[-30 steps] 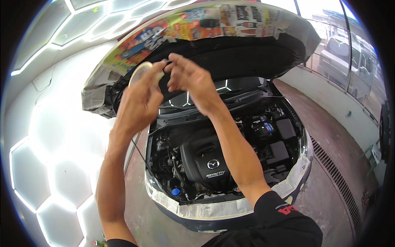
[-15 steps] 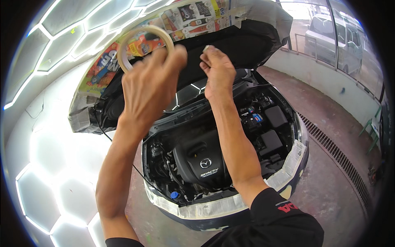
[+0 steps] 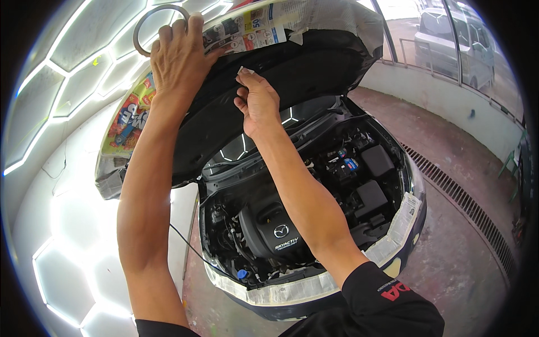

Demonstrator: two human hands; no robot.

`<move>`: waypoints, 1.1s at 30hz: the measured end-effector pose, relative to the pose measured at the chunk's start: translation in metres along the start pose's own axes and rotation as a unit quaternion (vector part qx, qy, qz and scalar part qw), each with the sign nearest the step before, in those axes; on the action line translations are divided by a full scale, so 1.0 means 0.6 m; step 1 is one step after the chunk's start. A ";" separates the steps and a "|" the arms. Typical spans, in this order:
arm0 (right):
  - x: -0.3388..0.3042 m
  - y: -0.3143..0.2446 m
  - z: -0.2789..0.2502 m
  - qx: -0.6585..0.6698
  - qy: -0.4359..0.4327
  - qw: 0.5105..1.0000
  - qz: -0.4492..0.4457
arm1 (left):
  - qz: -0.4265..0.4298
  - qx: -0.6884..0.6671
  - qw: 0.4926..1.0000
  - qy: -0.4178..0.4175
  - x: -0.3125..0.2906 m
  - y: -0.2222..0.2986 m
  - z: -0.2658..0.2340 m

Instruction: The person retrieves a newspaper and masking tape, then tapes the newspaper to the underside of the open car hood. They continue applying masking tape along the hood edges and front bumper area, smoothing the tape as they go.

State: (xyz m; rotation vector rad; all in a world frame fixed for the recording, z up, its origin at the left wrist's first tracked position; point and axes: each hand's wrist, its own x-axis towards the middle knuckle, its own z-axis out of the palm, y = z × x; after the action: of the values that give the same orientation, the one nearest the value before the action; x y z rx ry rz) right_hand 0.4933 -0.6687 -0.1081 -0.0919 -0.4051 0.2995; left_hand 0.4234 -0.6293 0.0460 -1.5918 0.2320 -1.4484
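At the upper left, my left hand (image 3: 178, 68) is closed on a roll of masking tape (image 3: 137, 35), with its fingers over the ring's edge. Its thumb lies by the printed paper sheets (image 3: 247, 35) covering the edge of the raised car hood (image 3: 314, 67). Whether the thumb presses on them I cannot tell. My right hand (image 3: 260, 104) is in front of the hood's black underside, thumb and fingertips pinched on a small pale piece of tape (image 3: 241, 71). A loose paper corner (image 3: 296, 38) hangs from the hood edge right of that hand.
Below my arms lies the engine bay with its black engine cover (image 3: 269, 227). Masking paper (image 3: 303, 287) lines the front bumper. Lit hexagonal lamps (image 3: 73, 275) cover the wall at left. A floor grate (image 3: 460, 208) runs along the right, and a van (image 3: 452, 48) stands beyond the window.
My left hand has moved up and left with the tape roll, onto the hood's edge. My right hand has shifted left and slightly down, still pinching the pale piece.
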 end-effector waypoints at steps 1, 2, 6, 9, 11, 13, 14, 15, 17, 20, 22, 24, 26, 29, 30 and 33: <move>0.006 -0.003 0.000 0.007 0.004 1.000 -0.014 | 0.000 0.000 1.000 0.001 0.003 0.003 0.002; 0.011 -0.006 0.005 0.014 0.006 1.000 -0.026 | -0.002 0.002 1.000 0.001 0.006 0.002 0.001; 0.018 -0.022 0.019 0.029 0.030 0.991 -0.123 | -0.010 0.015 1.000 0.009 0.011 0.008 0.003; 0.005 -0.039 0.022 0.032 0.040 0.980 -0.194 | -0.020 0.034 0.999 0.009 0.014 0.020 0.005; 0.007 -0.050 0.023 0.032 0.029 0.978 -0.205 | -0.025 0.039 0.999 0.010 0.021 0.029 0.014; 0.016 -0.061 0.025 0.044 0.017 0.980 -0.195 | -0.027 0.041 0.999 0.014 0.027 0.035 0.023; 0.024 -0.067 0.024 0.050 0.016 0.979 -0.196 | -0.027 0.040 0.999 0.020 0.032 0.041 0.026; 0.033 -0.072 0.026 0.057 0.014 0.979 -0.197 | -0.026 0.039 0.999 0.025 0.036 0.046 0.029; 0.048 -0.079 0.025 0.062 0.011 0.979 -0.192 | -0.025 0.035 0.999 0.021 0.044 0.057 0.032; 0.066 -0.080 0.022 0.060 0.020 0.983 -0.170 | -0.021 0.029 0.999 0.019 0.052 0.069 0.037; 0.075 -0.078 0.023 0.069 0.048 0.985 -0.150 | -0.017 0.033 0.999 0.017 0.054 0.073 0.041; 0.077 -0.070 0.015 0.061 0.052 0.986 -0.145 | -0.017 0.046 0.999 0.014 0.053 0.072 0.042; 0.080 -0.064 0.014 0.056 0.051 0.986 -0.150 | -0.004 0.042 0.999 0.012 0.054 0.072 0.041; 0.088 -0.059 0.019 0.058 0.043 0.984 -0.164 | 0.000 0.042 0.999 0.008 0.056 0.071 0.041; 0.096 -0.058 0.024 0.062 0.041 0.984 -0.161 | -0.001 0.042 0.999 0.005 0.056 0.072 0.041; 0.117 -0.053 0.033 0.070 0.040 0.981 -0.178 | -0.007 0.055 0.998 0.001 0.056 0.074 0.036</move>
State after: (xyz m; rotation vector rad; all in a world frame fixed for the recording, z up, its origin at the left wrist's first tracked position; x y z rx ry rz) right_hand 0.5555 -0.6773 -0.0589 0.1062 -0.3130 -0.0291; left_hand 0.4708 -0.6653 0.0399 -1.5057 0.1392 -1.4495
